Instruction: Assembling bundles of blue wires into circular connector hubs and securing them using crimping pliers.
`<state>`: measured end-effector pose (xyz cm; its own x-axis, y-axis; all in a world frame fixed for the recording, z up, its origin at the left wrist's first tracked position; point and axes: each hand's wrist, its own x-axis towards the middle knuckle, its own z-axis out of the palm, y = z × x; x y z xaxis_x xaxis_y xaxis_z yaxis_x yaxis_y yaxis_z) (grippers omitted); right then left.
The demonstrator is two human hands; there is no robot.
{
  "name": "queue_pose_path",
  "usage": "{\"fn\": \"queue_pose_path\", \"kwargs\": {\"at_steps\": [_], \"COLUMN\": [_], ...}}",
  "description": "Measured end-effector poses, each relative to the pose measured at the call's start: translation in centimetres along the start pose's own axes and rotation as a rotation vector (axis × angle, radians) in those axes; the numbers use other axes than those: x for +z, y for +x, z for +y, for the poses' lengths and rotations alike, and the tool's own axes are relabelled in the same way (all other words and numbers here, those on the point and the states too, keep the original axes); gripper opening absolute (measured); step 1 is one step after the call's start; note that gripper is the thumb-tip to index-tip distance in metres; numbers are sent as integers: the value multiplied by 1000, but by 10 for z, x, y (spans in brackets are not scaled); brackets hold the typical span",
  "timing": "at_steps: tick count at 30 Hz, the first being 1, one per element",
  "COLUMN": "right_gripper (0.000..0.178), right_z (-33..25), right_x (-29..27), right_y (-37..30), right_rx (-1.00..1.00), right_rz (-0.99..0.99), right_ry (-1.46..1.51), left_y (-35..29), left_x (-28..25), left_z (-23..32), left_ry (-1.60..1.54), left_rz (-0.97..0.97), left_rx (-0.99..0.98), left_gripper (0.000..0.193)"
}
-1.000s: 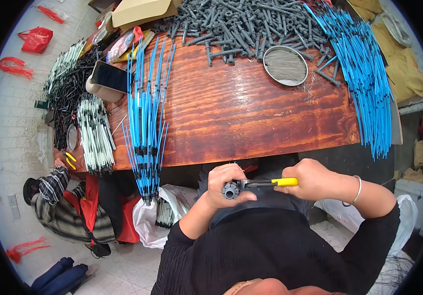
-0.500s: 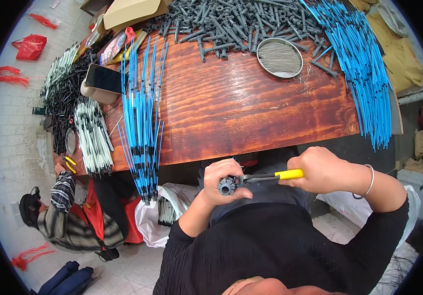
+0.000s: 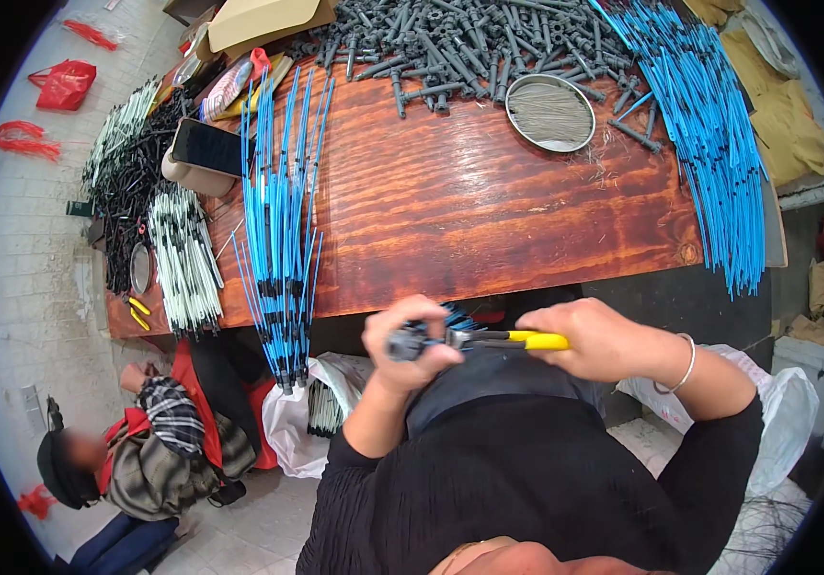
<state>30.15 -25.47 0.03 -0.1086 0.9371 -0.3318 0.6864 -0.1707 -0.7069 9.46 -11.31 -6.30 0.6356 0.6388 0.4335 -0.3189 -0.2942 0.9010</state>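
My left hand (image 3: 388,369), slightly blurred, is closed round a grey plastic fitting (image 3: 408,342) in front of the table edge. My right hand (image 3: 599,335) grips yellow-handled pliers (image 3: 548,341), whose dark jaws reach left to the fitting; whether they bite on anything is too blurred to tell. Beside my left fingers, thin blue and black ends (image 3: 455,314) show, and I cannot make out what they belong to. On the wooden table (image 3: 412,220) ahead lie a heap of similar grey fittings (image 3: 469,48) and a round metal dish (image 3: 548,146) of fine metal pins.
Bundles of blue rods lie at the left (image 3: 278,211) and right (image 3: 719,163). White rods (image 3: 184,259), a phone (image 3: 209,146) on a beige stand (image 3: 192,177) and another pair of yellow-handled pliers (image 3: 140,312) are at left. A co-worker (image 3: 158,450) sits at lower left.
My left hand and the fitting have moved left and turned, so the fitting's round end no longer faces up. The pliers shifted left with my right hand. The co-worker's arm has drawn back from the table.
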Motion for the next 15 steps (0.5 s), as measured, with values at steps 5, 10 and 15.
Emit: {"fn": "queue_pose_path", "kwargs": {"at_steps": [5,10,15], "right_gripper": [29,36,48], "right_z": [57,155,153], "right_x": [-16,-20,-22], "right_y": [-12,-24,-30], "right_rx": [-5,226,195], "right_rz": [418,760,894], "right_ry": [-251,-458,-587], "left_y": [9,11,10], "left_x": [-66,-100,-99], "left_z": [45,78,92], "left_ry": [-417,-553,-983], "left_rz": [249,315,447], "left_rx": [28,126,88], "left_gripper": [16,18,17]}}
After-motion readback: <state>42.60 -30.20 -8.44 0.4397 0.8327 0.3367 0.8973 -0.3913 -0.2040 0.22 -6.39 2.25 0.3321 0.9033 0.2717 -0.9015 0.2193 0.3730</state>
